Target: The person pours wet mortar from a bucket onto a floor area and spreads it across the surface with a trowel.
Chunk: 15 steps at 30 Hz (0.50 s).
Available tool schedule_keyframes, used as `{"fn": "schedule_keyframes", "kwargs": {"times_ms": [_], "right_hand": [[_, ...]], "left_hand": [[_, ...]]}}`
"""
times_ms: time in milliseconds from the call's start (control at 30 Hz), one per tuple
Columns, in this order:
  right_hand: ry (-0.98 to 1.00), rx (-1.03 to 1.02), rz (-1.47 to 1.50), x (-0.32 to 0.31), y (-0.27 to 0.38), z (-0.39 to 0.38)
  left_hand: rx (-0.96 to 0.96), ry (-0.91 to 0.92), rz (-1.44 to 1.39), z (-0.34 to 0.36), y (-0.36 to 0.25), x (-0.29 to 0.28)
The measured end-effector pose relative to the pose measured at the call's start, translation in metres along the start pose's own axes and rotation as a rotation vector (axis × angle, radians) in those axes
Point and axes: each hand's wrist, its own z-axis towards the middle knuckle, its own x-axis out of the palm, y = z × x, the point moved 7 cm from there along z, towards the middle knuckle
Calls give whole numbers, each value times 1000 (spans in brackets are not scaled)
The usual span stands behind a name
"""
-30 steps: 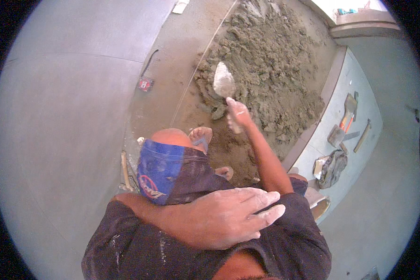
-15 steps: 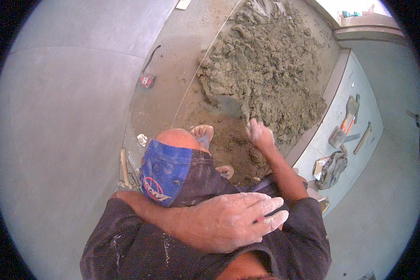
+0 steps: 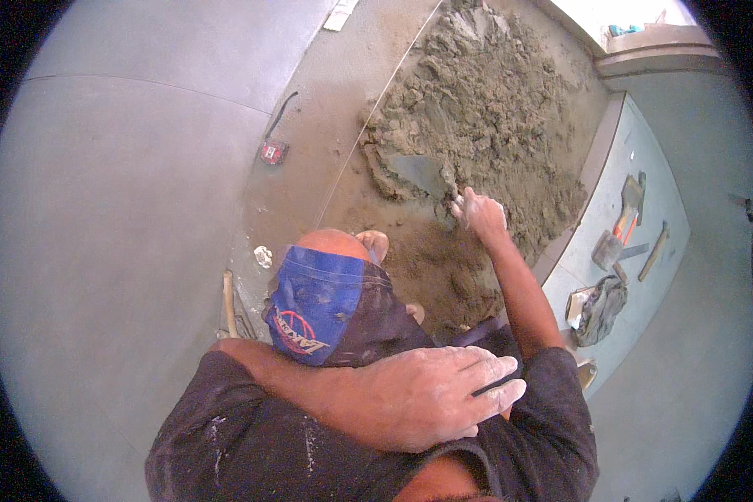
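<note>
My right hand is closed round the handle of a trowel, reaching forward. The trowel's grey blade lies against the near left edge of a large, lumpy heap of damp grey-brown mortar. Part of the handle is hidden by my fingers. Across my front, above the bent knee, my left hand holds nothing. Its dusty fingers are stretched out and somewhat apart.
A taut string runs along the heap's left side. Left of it lie a tape measure and a wooden handle. On the pale slab at right are a hammer, a wooden-handled tool and a crumpled dark bag.
My right hand has pushed forward with the trowel, and its blade now sits farther into the mortar's edge. My left hand keeps its place across my front.
</note>
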Motion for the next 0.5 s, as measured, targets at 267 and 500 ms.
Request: {"fn": "schedule_keyframes", "kwargs": {"times_ms": [267, 500], "right_hand": [[-190, 229, 280, -5, 6, 21], [-134, 62, 288, -11, 43, -10]], "left_hand": [[29, -32, 55, 1, -9, 6], [1, -20, 42, -7, -3, 2]]}}
